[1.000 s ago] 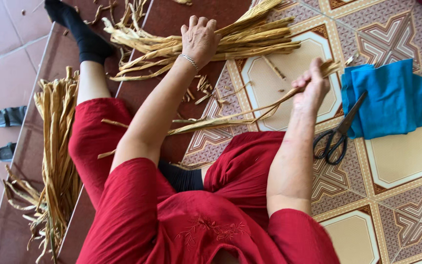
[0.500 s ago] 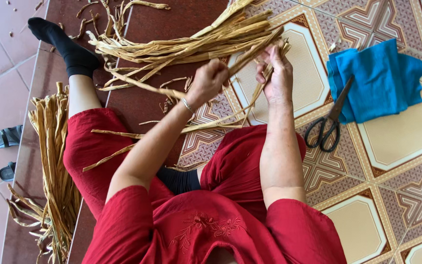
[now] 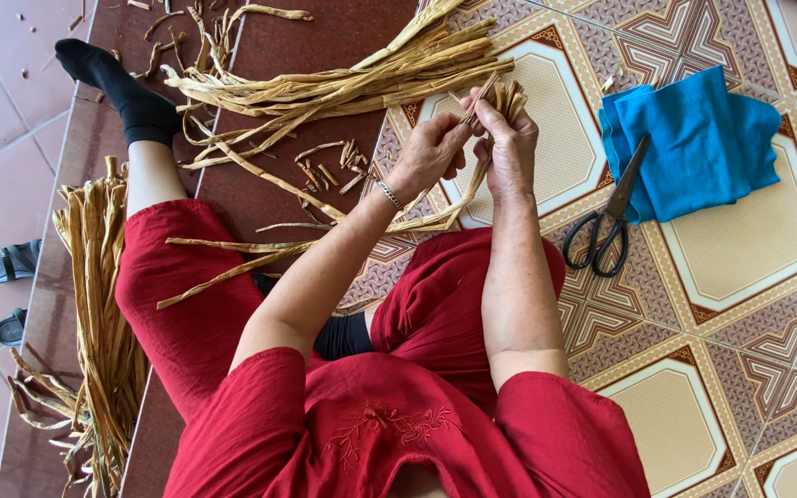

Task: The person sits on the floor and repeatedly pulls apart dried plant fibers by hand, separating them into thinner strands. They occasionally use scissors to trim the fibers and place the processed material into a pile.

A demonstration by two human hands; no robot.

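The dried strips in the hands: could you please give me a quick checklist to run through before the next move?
1. Both hands on the strips: ok. The left hand and right hand meet on the strips.
2. Strip tails unsnagged: cannot tell; they trail across the lap.
3. More strips within reach: ok, the pile lies just ahead.
4. Scissors away from the hands: ok, closed beside the blue cloth.
5. Side bundle out of the way: ok, by the left leg.
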